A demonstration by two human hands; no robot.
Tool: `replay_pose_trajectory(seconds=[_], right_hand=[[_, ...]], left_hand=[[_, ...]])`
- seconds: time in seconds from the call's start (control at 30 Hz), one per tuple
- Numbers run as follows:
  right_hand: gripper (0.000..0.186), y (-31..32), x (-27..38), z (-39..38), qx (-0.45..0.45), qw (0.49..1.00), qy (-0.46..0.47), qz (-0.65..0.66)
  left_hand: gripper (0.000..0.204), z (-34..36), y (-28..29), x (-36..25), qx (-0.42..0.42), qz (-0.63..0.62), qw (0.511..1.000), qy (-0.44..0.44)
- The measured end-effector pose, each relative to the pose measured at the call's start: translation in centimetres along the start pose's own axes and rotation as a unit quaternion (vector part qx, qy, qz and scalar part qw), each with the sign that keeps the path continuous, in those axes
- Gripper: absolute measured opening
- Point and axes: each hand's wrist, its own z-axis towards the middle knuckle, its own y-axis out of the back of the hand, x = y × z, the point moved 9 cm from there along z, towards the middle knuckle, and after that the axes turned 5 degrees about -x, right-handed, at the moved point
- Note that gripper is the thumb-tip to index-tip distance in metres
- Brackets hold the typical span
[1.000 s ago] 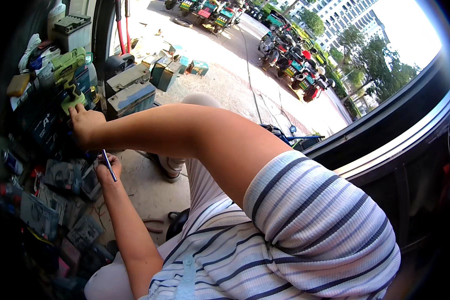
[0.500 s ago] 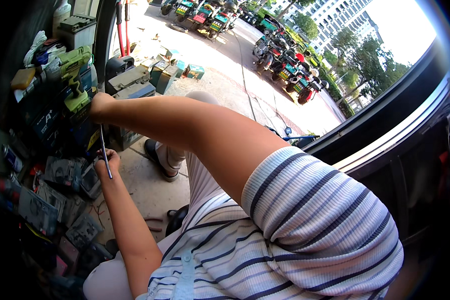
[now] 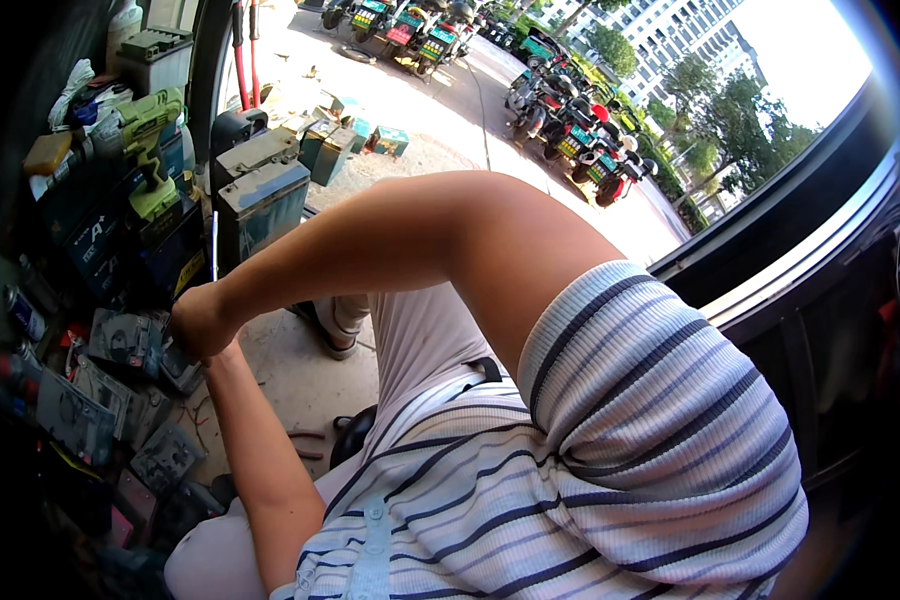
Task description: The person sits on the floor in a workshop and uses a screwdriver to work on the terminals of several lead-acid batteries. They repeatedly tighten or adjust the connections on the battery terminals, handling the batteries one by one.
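My right hand (image 3: 202, 318) is closed, its back toward me, with a thin metal rod (image 3: 214, 245) standing up from behind it. The rod's lower part is hidden by that hand. Directly beneath, my left hand (image 3: 218, 360) is almost wholly covered by the right one; only its wrist end shows, so its fingers cannot be made out. Both hands are beside a large grey battery (image 3: 265, 212) and above transparent plastic cases (image 3: 125, 340) on the left.
A green cordless drill (image 3: 150, 160) stands among boxes on the left. Red-handled pliers (image 3: 307, 445) lie on the floor by my feet. Red long handles (image 3: 247, 60) lean at the doorway. Small boxed batteries (image 3: 325, 150) sit outside; parked scooters (image 3: 580, 130) stand beyond.
My right hand has come down and toward me, onto my left hand, and its elbow has risen. The rod now shows above the right hand instead of below it.
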Motion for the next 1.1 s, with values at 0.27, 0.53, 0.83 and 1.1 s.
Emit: replay_pose_trajectory(seconds=[0.27, 0.53, 0.83, 1.1], right_hand=[[0.023, -9.4, -9.9, -7.4, 0.219, 0.879, -0.282, 0.315], [0.027, -2.1, -11.7, -4.2, -0.034, 0.83, -0.391, 0.397], [0.049, 3.9, -5.3, -2.9, -0.074, 0.913, -0.197, 0.348], [0.022, -3.5, -1.2, -3.3, 0.095, 0.986, 0.106, 0.087]], left_hand=[[0.019, 0.4, -0.5, -1.5, 0.115, -0.132, 0.983, 0.048], [0.015, -1.1, -2.9, 0.9, 0.151, -0.104, 0.98, 0.072], [0.011, -1.3, -2.9, -1.9, 0.172, -0.066, 0.982, -0.027], [0.016, -1.7, -1.6, -2.1, 0.052, -0.02, 0.998, -0.029]])
